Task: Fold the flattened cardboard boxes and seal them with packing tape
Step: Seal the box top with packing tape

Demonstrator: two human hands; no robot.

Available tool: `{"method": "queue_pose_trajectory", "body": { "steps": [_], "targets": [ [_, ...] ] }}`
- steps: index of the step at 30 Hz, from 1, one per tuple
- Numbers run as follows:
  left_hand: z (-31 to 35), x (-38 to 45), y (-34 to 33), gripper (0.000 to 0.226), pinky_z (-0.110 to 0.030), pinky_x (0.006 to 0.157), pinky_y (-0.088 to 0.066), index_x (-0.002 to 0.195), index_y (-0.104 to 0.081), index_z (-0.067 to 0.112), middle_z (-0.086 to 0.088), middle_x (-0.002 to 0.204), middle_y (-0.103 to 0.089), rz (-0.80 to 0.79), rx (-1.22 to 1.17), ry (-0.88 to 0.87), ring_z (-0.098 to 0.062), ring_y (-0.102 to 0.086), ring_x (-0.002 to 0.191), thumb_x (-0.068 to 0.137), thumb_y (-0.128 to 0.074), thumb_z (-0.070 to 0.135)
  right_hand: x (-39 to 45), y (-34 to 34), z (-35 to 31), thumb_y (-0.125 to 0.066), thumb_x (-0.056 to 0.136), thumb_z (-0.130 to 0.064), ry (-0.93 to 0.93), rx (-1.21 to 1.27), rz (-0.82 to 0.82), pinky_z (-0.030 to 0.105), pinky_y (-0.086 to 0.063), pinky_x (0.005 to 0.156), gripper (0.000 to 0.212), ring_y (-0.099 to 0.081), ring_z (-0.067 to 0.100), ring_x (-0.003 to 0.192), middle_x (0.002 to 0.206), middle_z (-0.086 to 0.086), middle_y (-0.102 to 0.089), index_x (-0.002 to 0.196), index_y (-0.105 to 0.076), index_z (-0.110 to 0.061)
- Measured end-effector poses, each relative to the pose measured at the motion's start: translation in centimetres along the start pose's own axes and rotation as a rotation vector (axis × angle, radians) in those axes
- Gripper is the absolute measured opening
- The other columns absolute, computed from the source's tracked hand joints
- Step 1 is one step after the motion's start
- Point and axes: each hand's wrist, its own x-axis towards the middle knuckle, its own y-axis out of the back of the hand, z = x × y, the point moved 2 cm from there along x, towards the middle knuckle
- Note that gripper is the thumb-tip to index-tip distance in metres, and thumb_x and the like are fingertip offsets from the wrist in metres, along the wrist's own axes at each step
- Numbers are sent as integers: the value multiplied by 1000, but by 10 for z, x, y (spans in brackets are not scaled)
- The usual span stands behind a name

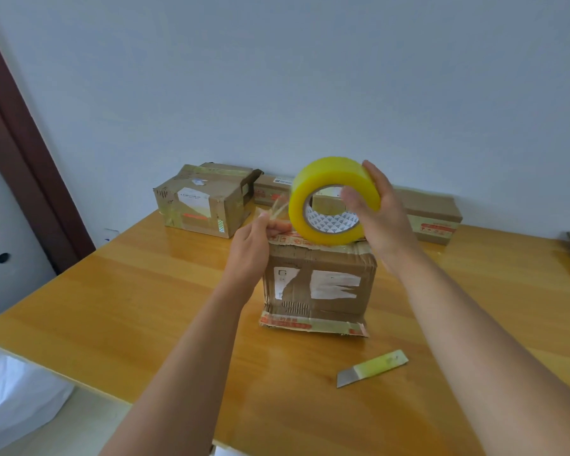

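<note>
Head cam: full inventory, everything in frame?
tape roll: 1, yellow, held above the near box
tape end: 1, clear strip, pulled left off the roll
near box: 1, brown with torn white labels, table centre, bottom flap out toward the camera
back boxes: at least 3, brown, taped, along the wall
blade: 1, metal with yellow-green handle, lying on the table in front of the near box
table: 1, glossy orange wood
bag: 1, white, below the table's left edge
door frame: 1, dark brown, far left
wall: pale blue-grey
left hand: pinches the tape end
right hand: grips the tape roll
</note>
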Motion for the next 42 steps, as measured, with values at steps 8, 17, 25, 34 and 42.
{"method": "queue_pose_trajectory", "body": {
  "steps": [8,17,25,34,42],
  "targets": [
    [3,-2,-2,52,-13,58,-47,85,-75,16,3,83,-77,81,-12,34,0,-68,74,107,-31,32,-10,-5,14,-73,89,-30,6,-321,31,31,-46,84,81,-58,18,103,114,-7,-55,151,-22,-22],
    [4,1,2,49,-24,76,-50,78,-75,11,-4,81,-77,185,-162,75,-16,-71,87,103,-34,18,-17,-14,7,-55,97,-35,182,-305,69,37,-42,106,60,-46,6,123,133,-13,-50,151,-28,-31],
    [1,-3,0,30,-30,74,-54,77,-57,11,-5,86,-67,314,-252,117,-14,-71,87,101,-39,14,-16,-9,12,-60,97,-31,187,-269,132,17,-42,94,64,-47,-2,103,130,-13,-49,152,-28,-28],
    [-13,2,6,33,-26,63,-39,63,-51,13,4,59,-51,279,-222,197,-13,-46,61,96,-47,14,-19,-12,16,-71,90,-30,158,-337,55,11,-38,50,29,-49,2,53,65,-3,-48,107,-49,-21],
    [-5,4,7,20,-18,51,-42,71,-56,6,5,49,-50,220,-566,275,-7,-47,49,90,-55,0,-19,-12,13,-70,90,-32,175,-364,47,11,-39,50,28,-49,4,51,62,-5,-48,106,-50,-22]
  ]
}}
